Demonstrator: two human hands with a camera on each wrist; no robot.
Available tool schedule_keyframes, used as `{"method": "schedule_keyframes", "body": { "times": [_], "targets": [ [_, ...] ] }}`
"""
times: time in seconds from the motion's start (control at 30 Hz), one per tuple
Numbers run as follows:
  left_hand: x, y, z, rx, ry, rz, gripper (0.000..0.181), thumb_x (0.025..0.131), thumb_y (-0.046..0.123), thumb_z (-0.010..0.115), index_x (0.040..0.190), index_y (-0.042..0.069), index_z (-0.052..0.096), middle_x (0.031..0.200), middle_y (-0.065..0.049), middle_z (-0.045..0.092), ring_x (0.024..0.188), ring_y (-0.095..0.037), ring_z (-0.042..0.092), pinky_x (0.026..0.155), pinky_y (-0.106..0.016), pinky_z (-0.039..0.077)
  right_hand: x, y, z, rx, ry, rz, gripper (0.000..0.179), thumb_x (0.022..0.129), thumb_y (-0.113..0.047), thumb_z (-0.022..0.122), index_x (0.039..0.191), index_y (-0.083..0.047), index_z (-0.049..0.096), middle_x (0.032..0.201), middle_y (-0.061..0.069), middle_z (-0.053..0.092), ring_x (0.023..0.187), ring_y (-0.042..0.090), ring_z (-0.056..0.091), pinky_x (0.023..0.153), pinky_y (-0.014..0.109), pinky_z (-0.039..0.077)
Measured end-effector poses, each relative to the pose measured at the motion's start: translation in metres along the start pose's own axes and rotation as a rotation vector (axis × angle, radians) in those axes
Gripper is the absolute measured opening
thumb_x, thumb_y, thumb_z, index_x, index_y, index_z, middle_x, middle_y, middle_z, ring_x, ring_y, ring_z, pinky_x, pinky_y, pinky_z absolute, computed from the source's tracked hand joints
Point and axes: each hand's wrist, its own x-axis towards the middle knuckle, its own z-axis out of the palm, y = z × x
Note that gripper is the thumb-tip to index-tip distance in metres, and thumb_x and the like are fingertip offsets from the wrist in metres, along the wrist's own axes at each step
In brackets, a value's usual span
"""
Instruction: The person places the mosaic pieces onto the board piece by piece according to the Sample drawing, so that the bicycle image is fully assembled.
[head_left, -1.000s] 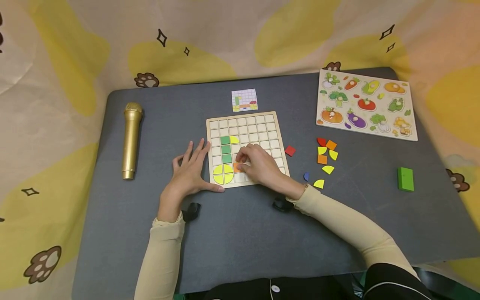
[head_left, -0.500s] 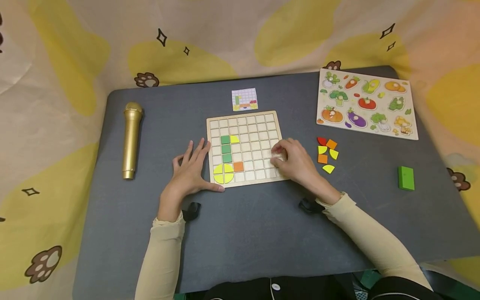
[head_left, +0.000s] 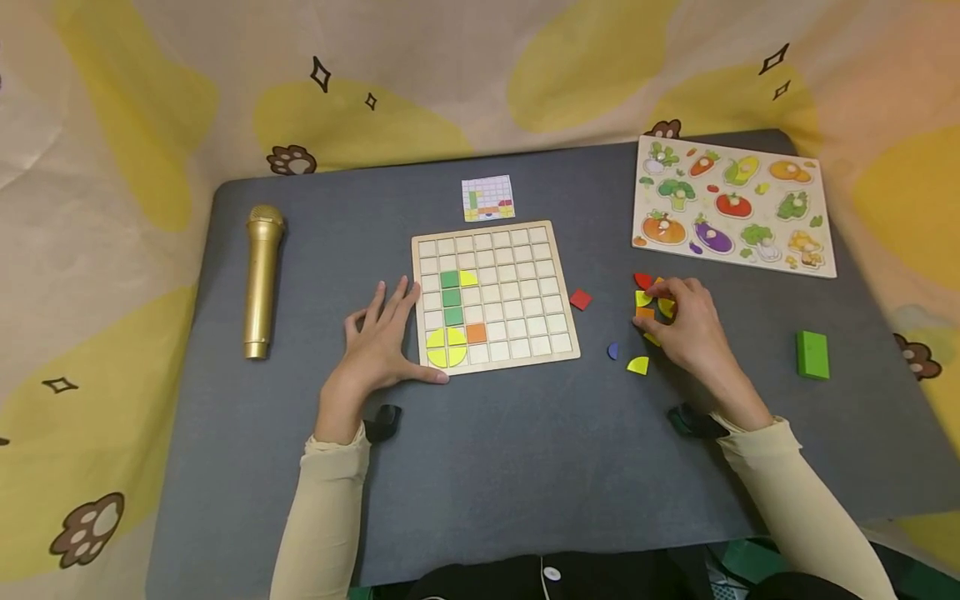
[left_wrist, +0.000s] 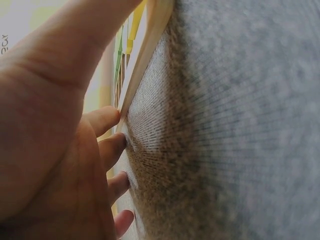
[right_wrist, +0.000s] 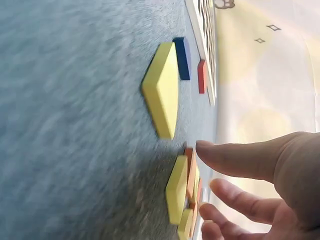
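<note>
My left hand rests against the left side of a wooden grid board, fingers spread, thumb along its lower-left corner. Green squares, yellow quarter circles and one orange square sit in the board's cells. Over a small cluster of loose pieces to the right hovers my right hand. Its thumb and fingers are apart above a loose orange square; in the right wrist view nothing is between the thumb and fingers. The hand partly hides yellow pieces.
A red square, a blue piece and a yellow quarter circle lie right of the board. A pattern card lies behind it. Also present are a gold microphone, a vegetable puzzle and a green block.
My right hand has let go of the orange square on the board and moved right to the loose pieces. The left hand has stayed put.
</note>
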Motion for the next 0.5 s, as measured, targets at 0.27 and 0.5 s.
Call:
{"method": "schedule_keyframes", "body": {
  "times": [0.27, 0.5],
  "targets": [
    [0.0006, 0.0, 0.0009, 0.001, 0.005, -0.004, 0.15, 0.065, 0.057, 0.099, 0.173, 0.02, 0.002, 0.181, -0.002, -0.006, 0.167, -0.033, -0.015, 0.123, -0.065, 0.005, -0.0056, 0.0079, 0.0024, -0.002, 0.05, -0.045, 0.033, 0.092, -0.012, 0.084, 0.115, 0.004, 0.068, 0.107, 0.023, 0.062, 0.091, 0.036, 0.05, 0.078, 0.042, 0.034],
    [0.0007, -0.0006, 0.0012, 0.007, 0.008, -0.004, 0.15, 0.065, 0.057, 0.1, 0.173, 0.02, 0.003, 0.181, -0.003, -0.006, 0.167, -0.033, -0.015, 0.123, -0.066, 0.005, -0.0052, 0.0055, 0.0079, 0.03, 0.068, -0.084, 0.025, 0.09, -0.006, 0.085, 0.108, 0.003, 0.07, 0.099, 0.021, 0.063, 0.084, 0.031, 0.052, 0.075, 0.038, 0.037]
  ]
}}
